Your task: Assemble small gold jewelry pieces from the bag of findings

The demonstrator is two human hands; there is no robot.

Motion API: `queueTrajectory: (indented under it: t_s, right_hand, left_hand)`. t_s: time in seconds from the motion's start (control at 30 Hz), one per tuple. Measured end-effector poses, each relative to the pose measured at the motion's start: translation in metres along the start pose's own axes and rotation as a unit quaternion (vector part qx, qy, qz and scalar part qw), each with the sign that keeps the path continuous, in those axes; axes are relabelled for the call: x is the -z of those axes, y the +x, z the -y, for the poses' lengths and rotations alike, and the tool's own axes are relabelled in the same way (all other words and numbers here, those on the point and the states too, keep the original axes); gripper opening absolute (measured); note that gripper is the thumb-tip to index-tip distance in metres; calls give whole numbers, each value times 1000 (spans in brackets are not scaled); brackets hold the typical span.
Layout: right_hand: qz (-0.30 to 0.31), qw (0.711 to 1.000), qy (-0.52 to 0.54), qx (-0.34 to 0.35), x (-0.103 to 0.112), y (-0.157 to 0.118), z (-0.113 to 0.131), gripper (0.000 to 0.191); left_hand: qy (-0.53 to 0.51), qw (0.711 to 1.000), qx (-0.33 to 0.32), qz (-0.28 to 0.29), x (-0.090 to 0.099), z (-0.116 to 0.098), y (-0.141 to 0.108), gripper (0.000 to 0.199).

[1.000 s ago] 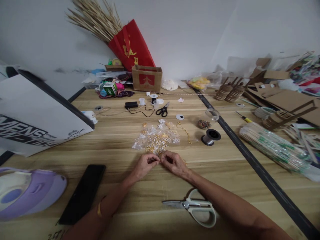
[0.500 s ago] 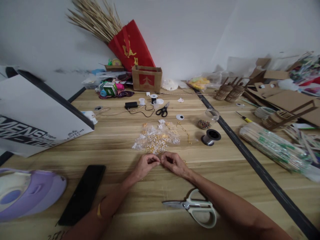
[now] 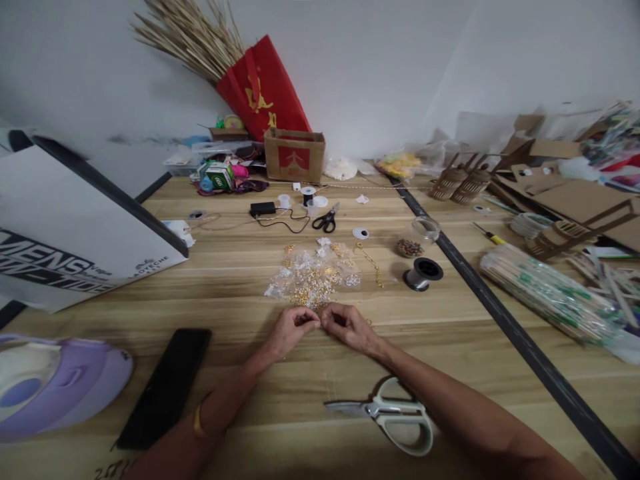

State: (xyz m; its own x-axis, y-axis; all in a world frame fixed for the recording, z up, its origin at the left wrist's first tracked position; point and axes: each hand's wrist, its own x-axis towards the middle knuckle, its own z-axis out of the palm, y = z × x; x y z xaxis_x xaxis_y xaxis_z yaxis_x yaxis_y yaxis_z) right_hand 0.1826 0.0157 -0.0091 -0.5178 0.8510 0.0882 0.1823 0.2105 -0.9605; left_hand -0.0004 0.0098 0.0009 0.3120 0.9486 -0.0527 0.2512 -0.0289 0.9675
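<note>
Head view: holds bare left hand [image 3: 293,331] and bare right hand [image 3: 351,327] nearly tip to tip, thumb and forefinger pinched together on each; cannot make out anything so small between them. Just beyond the fingertips, shows a loose heap of tiny gold and silver metal pieces and clear plastic bags [image 3: 314,283], long axis crosswise on the pale brown wooden table [image 3: 235,300]. Right of that heap, shows a thin gold metal chain [image 3: 371,262], long axis slanting from far left to near right. Nearer, shows large pale-handled steel scissors [image 3: 373,408], blades pointing left, handles right.
</note>
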Motion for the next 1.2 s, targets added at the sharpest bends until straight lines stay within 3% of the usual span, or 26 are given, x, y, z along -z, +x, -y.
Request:
queueTrajectory:
  t_s: [0.73,1.2]
  right_hand:
    - [-13,1000,-14,17,-1,0,1,18]
    - [6,1000,19,-7,1,-1,5,26]
  left_hand:
    - [47,999,-18,12,2,-4,-1,21]
    - [-56,998,15,-4,1,-1,0,13]
